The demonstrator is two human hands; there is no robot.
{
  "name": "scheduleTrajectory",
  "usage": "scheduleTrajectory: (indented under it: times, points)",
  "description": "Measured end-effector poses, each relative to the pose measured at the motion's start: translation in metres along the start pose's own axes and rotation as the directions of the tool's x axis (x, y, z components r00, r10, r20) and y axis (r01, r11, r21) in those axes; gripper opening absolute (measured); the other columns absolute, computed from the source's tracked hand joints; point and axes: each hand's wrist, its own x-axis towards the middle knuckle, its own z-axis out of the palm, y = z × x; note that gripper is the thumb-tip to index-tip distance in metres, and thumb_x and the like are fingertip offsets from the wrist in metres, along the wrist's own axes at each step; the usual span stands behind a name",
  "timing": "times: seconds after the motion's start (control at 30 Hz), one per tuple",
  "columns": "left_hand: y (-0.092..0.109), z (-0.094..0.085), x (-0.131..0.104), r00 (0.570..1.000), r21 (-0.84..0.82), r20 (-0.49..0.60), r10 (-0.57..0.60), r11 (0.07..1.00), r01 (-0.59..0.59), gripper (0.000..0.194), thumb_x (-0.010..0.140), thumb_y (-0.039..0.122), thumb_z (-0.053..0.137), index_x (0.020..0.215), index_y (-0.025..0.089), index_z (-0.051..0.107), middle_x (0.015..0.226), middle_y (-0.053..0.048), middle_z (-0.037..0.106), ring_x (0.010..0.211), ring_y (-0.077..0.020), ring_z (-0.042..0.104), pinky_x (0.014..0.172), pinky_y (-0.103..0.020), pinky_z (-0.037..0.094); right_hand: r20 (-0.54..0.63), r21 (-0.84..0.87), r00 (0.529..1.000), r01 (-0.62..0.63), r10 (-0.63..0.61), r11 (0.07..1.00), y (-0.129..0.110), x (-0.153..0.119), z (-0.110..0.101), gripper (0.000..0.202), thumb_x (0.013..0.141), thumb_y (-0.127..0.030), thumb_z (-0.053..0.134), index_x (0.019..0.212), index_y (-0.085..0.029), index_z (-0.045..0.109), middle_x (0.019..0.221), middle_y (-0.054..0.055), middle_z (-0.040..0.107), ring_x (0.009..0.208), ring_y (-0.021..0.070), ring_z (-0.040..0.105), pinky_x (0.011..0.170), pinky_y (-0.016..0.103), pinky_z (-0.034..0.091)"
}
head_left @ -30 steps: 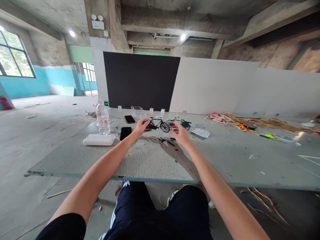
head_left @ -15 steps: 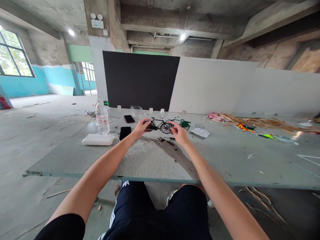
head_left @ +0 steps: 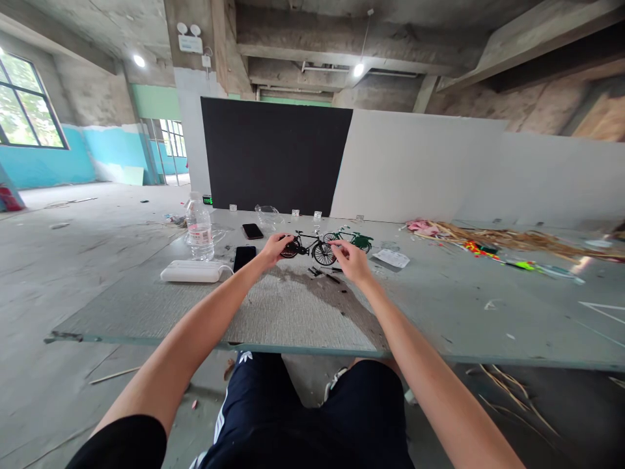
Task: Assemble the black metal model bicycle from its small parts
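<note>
A black model bicycle (head_left: 307, 245) is held upright between my two hands, its front wheel to the right. My left hand (head_left: 275, 251) grips it at the rear wheel, fingers closed. At the front wheel, my right hand (head_left: 350, 258) pinches the rim with thumb and fingertips. Just behind stands a green model bicycle (head_left: 360, 241), partly covered by the black one and by my right hand. Several small dark parts (head_left: 333, 278) lie on the tabletop below the black bicycle.
Left of my hands are a water bottle (head_left: 199, 231), a white power strip (head_left: 191, 271) and two phones (head_left: 252, 231). A paper slip (head_left: 391, 258) lies to the right. Wood strips (head_left: 493, 238) spread along the back right. A black panel (head_left: 276, 156) stands behind the table (head_left: 439, 312).
The fingers of my right hand have closed in slightly at the front wheel. The black bicycle has shifted very slightly downward; otherwise the scene looks the same.
</note>
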Motion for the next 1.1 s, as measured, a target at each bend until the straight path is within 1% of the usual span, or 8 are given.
scheduleTrajectory:
  times: [0.1, 0.17, 0.23, 0.43, 0.7, 0.87, 0.97, 1.1]
  points:
    - [0.002, -0.001, -0.003, 0.996, 0.040, 0.089, -0.022, 0.999, 0.018, 0.026, 0.079, 0.035, 0.075, 0.087, 0.013, 0.064, 0.075, -0.002, 0.063, 0.062, -0.0108, 0.060, 0.057, -0.024, 0.048, -0.077, 0.071, 0.997, 0.033, -0.027, 0.997, -0.001, 0.001, -0.001, 0.040, 0.095, -0.050, 0.053, 0.112, -0.019, 0.072, 0.100, 0.011, 0.075, 0.090, 0.0250, 0.069, 0.075, 0.035, 0.055]
    - [0.003, -0.001, -0.006, 0.988, 0.053, 0.146, -0.057, 0.997, 0.049, 0.025, 0.078, 0.034, 0.075, 0.081, 0.013, 0.062, 0.071, -0.001, 0.061, 0.060, -0.0104, 0.058, 0.056, -0.024, 0.047, -0.069, 0.150, 0.996, 0.065, -0.055, 0.987, -0.001, 0.002, -0.002, 0.042, 0.095, -0.051, 0.055, 0.117, -0.020, 0.070, 0.110, 0.012, 0.074, 0.101, 0.0257, 0.069, 0.079, 0.035, 0.057]
    - [0.005, 0.000, -0.009, 0.980, 0.054, 0.177, -0.096, 0.995, 0.087, 0.024, 0.077, 0.032, 0.075, 0.079, 0.014, 0.060, 0.070, -0.001, 0.060, 0.060, -0.0102, 0.057, 0.056, -0.024, 0.047, -0.035, 0.222, 0.997, 0.081, -0.076, 0.972, -0.002, 0.001, -0.001, 0.042, 0.095, -0.053, 0.056, 0.119, -0.021, 0.070, 0.113, 0.012, 0.074, 0.104, 0.0255, 0.069, 0.084, 0.037, 0.058]
    - [0.008, 0.004, -0.012, 0.969, 0.033, 0.151, -0.195, 0.981, 0.192, 0.020, 0.077, 0.030, 0.073, 0.084, 0.015, 0.061, 0.075, -0.001, 0.064, 0.066, -0.0110, 0.060, 0.061, -0.025, 0.050, -0.021, 0.362, 0.997, 0.080, -0.078, 0.929, -0.004, 0.001, 0.005, 0.044, 0.087, -0.057, 0.067, 0.109, -0.019, 0.074, 0.111, 0.012, 0.075, 0.100, 0.0275, 0.071, 0.086, 0.041, 0.059]
    - [0.005, 0.003, -0.011, 0.965, 0.029, 0.156, -0.213, 0.977, 0.211, 0.018, 0.079, 0.027, 0.072, 0.082, 0.015, 0.060, 0.074, -0.001, 0.063, 0.065, -0.0103, 0.059, 0.062, -0.024, 0.050, -0.050, 0.334, 0.997, 0.068, -0.055, 0.940, -0.002, 0.002, 0.006, 0.045, 0.084, -0.058, 0.069, 0.101, -0.017, 0.076, 0.103, 0.013, 0.077, 0.090, 0.0270, 0.072, 0.080, 0.041, 0.058]
    - [0.004, 0.003, -0.011, 0.962, 0.024, 0.159, -0.224, 0.974, 0.223, 0.019, 0.078, 0.028, 0.074, 0.084, 0.015, 0.061, 0.075, -0.001, 0.064, 0.066, -0.0106, 0.059, 0.062, -0.023, 0.051, -0.054, 0.315, 0.995, 0.093, -0.079, 0.945, -0.005, 0.000, 0.004, 0.044, 0.087, -0.056, 0.067, 0.107, -0.018, 0.075, 0.109, 0.013, 0.076, 0.095, 0.0262, 0.071, 0.084, 0.041, 0.058]
    - [0.004, 0.002, -0.011, 0.957, 0.021, 0.161, -0.241, 0.970, 0.241, 0.020, 0.077, 0.028, 0.075, 0.084, 0.015, 0.061, 0.076, -0.002, 0.063, 0.068, -0.0107, 0.059, 0.063, -0.022, 0.052, 0.003, 0.347, 0.993, 0.108, -0.116, 0.932, -0.013, -0.002, 0.001, 0.043, 0.090, -0.054, 0.063, 0.115, -0.019, 0.072, 0.119, 0.012, 0.073, 0.102, 0.0251, 0.069, 0.090, 0.040, 0.057]
    - [0.004, 0.002, -0.009, 0.961, 0.030, 0.171, -0.216, 0.976, 0.214, 0.019, 0.077, 0.028, 0.075, 0.088, 0.017, 0.064, 0.079, -0.001, 0.062, 0.068, -0.0093, 0.057, 0.063, -0.021, 0.050, 0.076, 0.334, 0.989, 0.095, -0.127, 0.938, -0.023, -0.005, 0.001, 0.046, 0.093, -0.058, 0.057, 0.112, -0.019, 0.071, 0.117, 0.012, 0.073, 0.105, 0.0267, 0.069, 0.089, 0.038, 0.057]
